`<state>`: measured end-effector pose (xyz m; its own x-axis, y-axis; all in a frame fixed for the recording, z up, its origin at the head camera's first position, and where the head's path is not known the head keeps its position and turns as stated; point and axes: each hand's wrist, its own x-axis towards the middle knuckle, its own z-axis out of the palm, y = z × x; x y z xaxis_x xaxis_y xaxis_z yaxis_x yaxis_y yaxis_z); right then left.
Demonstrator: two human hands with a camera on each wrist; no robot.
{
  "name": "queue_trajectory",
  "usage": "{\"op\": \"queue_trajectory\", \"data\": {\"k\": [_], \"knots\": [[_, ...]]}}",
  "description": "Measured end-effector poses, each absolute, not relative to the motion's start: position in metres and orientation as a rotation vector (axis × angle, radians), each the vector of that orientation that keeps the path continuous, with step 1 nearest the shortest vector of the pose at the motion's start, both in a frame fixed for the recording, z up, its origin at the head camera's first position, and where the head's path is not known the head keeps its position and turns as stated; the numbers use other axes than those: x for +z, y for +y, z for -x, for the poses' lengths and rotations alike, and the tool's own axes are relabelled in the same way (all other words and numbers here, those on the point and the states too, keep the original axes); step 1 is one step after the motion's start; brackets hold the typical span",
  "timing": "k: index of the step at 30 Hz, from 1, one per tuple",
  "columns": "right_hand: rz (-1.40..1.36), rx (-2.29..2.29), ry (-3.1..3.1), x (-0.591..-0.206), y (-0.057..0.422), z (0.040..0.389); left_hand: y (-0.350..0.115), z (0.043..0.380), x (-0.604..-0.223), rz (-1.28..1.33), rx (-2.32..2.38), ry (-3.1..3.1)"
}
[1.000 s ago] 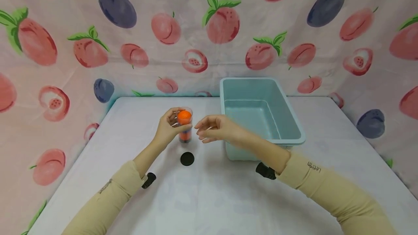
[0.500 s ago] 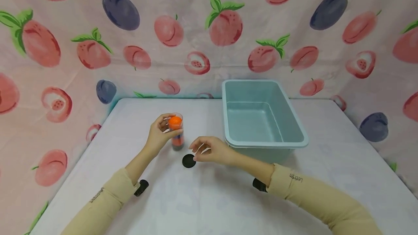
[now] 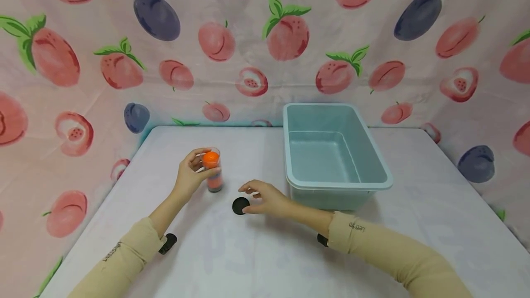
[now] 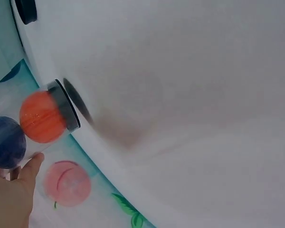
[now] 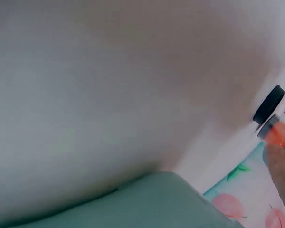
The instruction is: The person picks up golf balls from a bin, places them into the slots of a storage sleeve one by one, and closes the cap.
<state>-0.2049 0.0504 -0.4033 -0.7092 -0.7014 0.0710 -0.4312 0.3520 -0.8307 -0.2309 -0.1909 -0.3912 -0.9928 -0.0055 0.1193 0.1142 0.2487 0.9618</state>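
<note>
My left hand (image 3: 188, 179) grips a clear plastic tube (image 3: 218, 168) around its upper part. Inside sits an orange ball (image 3: 211, 159) at the open top; a dark blue ball (image 4: 6, 142) and another orange ball (image 4: 42, 117) are below it. The tube's dark base (image 4: 66, 105) hangs just above its shadow in the left wrist view. My right hand (image 3: 269, 199) is over a round black lid (image 3: 240, 205), fingers loosely bent and spread. Its thumb tip overlaps the lid's edge; whether it touches cannot be told. The lid (image 5: 269, 104) lies flat on the table.
A light blue plastic bin (image 3: 291, 183) stands behind and to the right of my right hand. Its wall (image 5: 166, 202) fills the lower right wrist view. A white cloth (image 3: 248, 261) covers the table, and a peach-print curtain (image 3: 256, 36) hangs behind.
My left hand has carried the tube left and slightly nearer. My right hand has moved away from the tube, down to the lid. The lid has not visibly moved on the table.
</note>
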Motion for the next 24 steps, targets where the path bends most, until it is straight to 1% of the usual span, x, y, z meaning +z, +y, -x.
{"op": "queue_trajectory", "data": {"k": [3,8,12,17,24], "knots": [[1.021,-1.149,2.38,-0.408,0.049,0.205,-0.193,0.231,-0.394,0.102,-1.871,-2.392],[1.13,-1.019,2.444,-0.415,0.048,0.209,-0.194,0.233,-0.398,0.108,-1.893,-2.386],[1.112,-0.948,2.468,-0.418,0.046,0.211,-0.195,0.236,-0.4,0.123,-1.909,-2.389],[1.022,-0.883,2.489,-0.419,0.04,0.21,-0.195,0.236,-0.402,0.122,-1.894,-2.415],[1.069,-0.81,2.544,-0.42,0.031,0.212,-0.197,0.235,-0.404,0.108,-1.909,-2.39]]}}
